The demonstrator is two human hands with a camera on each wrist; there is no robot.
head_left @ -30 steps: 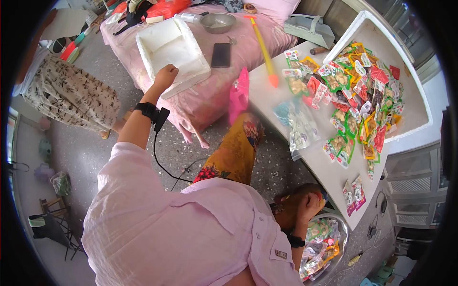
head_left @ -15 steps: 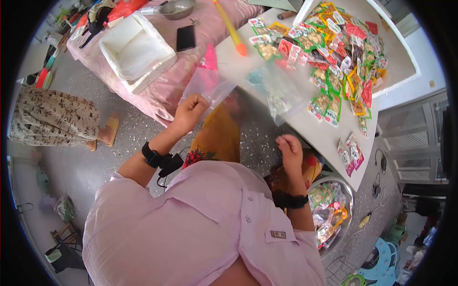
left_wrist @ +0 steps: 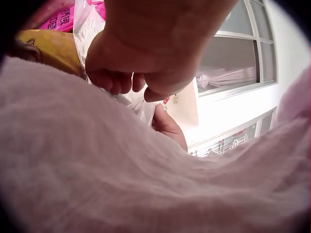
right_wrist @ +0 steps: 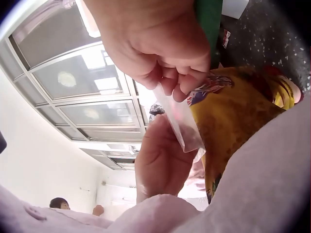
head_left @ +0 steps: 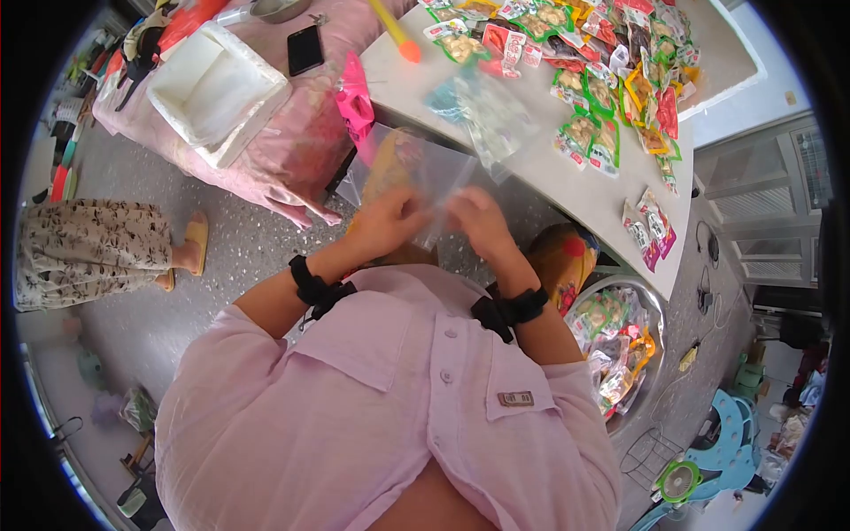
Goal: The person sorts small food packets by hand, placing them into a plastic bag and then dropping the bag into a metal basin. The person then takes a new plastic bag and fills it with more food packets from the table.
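In front of my lap, my left hand (head_left: 388, 223) and right hand (head_left: 481, 221) pinch the edge of a clear plastic bag (head_left: 425, 164). The bag hangs over my patterned trouser leg. In the right wrist view, the right hand (right_wrist: 158, 46) has its fingertips curled on the film of the bag (right_wrist: 183, 127), with the left hand (right_wrist: 163, 160) close below. Folded fingers of the left hand (left_wrist: 146, 58) sit over the crumpled film in the left wrist view. More clear bags (head_left: 496, 119) lie on the table edge just beyond the hands.
Snack packets (head_left: 593, 133) spill from a white foam box (head_left: 739, 66) onto the white table (head_left: 567, 190). A metal basin (head_left: 660, 310) of packets stands by my right leg. On the pink bed are an empty foam box (head_left: 212, 97) and a phone (head_left: 305, 50). Another person's skirt (head_left: 88, 252) shows left.
My left hand has come from the foam box on the bed back to my lap, bringing a clear bag. The right hand has risen from beside the basin and joined it at the bag.
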